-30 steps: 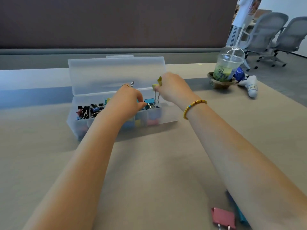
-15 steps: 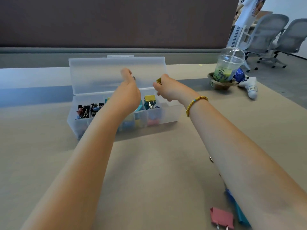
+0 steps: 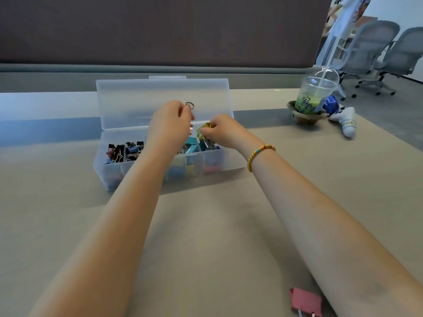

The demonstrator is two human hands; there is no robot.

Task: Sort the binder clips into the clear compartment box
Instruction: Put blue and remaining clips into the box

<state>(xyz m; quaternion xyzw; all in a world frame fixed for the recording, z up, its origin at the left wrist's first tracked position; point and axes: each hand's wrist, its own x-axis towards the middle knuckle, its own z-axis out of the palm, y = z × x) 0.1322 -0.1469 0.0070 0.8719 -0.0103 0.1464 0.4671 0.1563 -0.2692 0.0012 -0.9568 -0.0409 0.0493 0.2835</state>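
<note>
Clear plastic forms the compartment box [image 3: 137, 172], which is set on a tan table [image 3: 206, 225] with its lid [image 3: 160, 97] raised upright at the far side. The left compartments are filled with small black clips [image 3: 119, 152]; the middle and right compartments are filled with larger coloured clips, of which teal ones [image 3: 191, 144] are visible at the top and blue, yellow and pink ones are seen dimly through the front wall.

The left hand [image 3: 168, 126] is held above the middle of the box. Its fingers are curled round a clip whose wire handle [image 3: 190, 105] projects above the fingertips; a small pink part is visible below the hand, and the rest of that clip is hidden.

The right hand [image 3: 223, 132] is held above the right compartments. A yellow clip [image 3: 203, 129] is pinched between its thumb and fingers, and the silver handles of this clip hang down toward the box. Whether the clip touches the clips below cannot be told. A bracelet of yellow beads [image 3: 258, 155] is worn on the right wrist.

A pink clip [image 3: 305, 300] lies on the table at the near edge, just beside the right forearm and well apart from the box.

At the far right of the table, a plastic cup [image 3: 317, 94] with a domed lid and a straw is seated in a brown holder. A white object [image 3: 345, 121] lies beside it. Grey office chairs [image 3: 375, 49] are seen beyond the table.
</note>
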